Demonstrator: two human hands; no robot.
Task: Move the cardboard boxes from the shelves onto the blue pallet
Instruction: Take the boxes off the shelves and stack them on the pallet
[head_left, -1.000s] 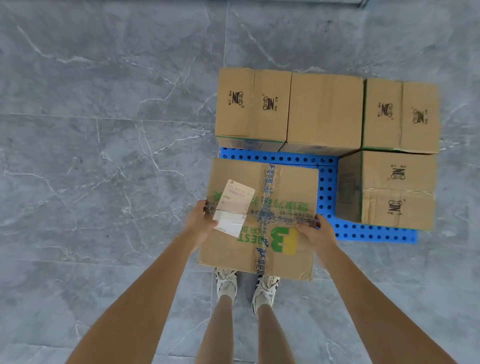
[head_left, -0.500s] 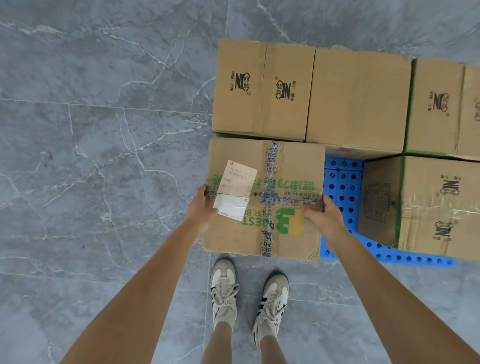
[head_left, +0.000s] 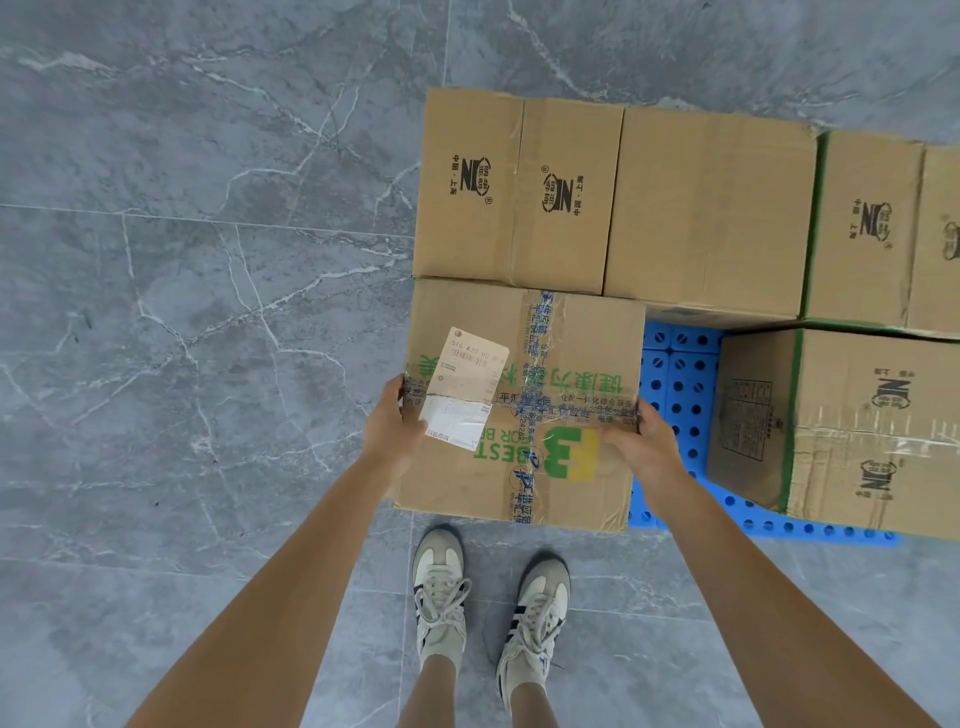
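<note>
Lowered since a second ago, the taped box (head_left: 524, 410) now sits on the pallet (head_left: 675, 384), touching the back box (head_left: 514, 187); my left hand (head_left: 392, 431) and right hand (head_left: 641, 447) still clamp its sides. Four boxes already loaded; shelves unseen.

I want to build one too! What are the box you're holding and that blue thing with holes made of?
The held box looks like brown cardboard, matte and creased, sealed with shiny printed tape. The blue pallet seems to be moulded plastic: even colour, slightly glossy, with a regular grid of round holes.
</note>
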